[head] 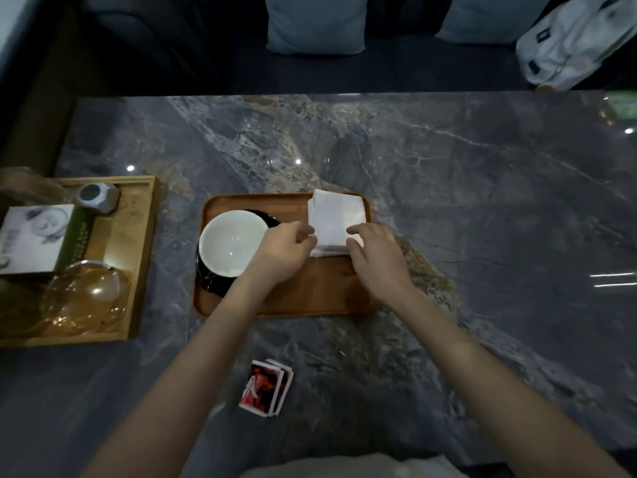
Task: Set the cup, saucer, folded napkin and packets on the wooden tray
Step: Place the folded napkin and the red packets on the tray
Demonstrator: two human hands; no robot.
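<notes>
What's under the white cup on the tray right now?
A black saucer shows past the white cup, both on the wooden tray. The cup and left forearm hide the saucer's middle.

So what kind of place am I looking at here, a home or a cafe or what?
Probably a cafe or lounge, though a home is possible: a polished marble table, a dark cushioned bench with pillows behind it, and a wooden tray being set with a cup and napkin.
</notes>
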